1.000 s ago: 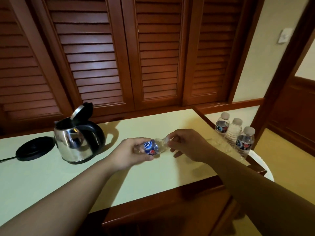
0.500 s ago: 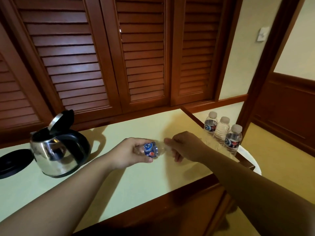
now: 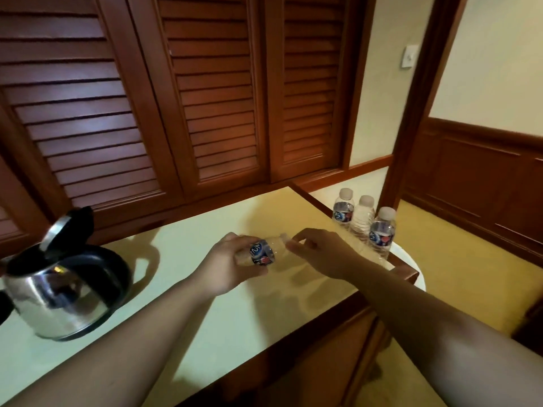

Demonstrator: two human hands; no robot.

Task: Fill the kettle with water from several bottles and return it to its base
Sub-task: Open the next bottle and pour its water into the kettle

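A small clear water bottle (image 3: 266, 254) with a blue label lies on its side above the table, neck pointing right. My left hand (image 3: 226, 264) grips its body. My right hand (image 3: 320, 252) pinches the cap end at the neck. The steel kettle (image 3: 61, 292) with a black handle stands at the table's left, lid tipped open. Its black base (image 3: 3, 308) shows only as a sliver at the left edge. Three capped bottles (image 3: 364, 223) stand upright beyond the table's right end.
The pale table top (image 3: 205, 324) has a wooden edge along the front and right. Louvred wooden doors (image 3: 205, 92) close off the back. The three bottles stand on a lower white round surface (image 3: 411, 268) to the right.
The view has swung right, so the kettle and base slid toward the left edge. Both hands stay on the bottle, the right hand still at the cap.
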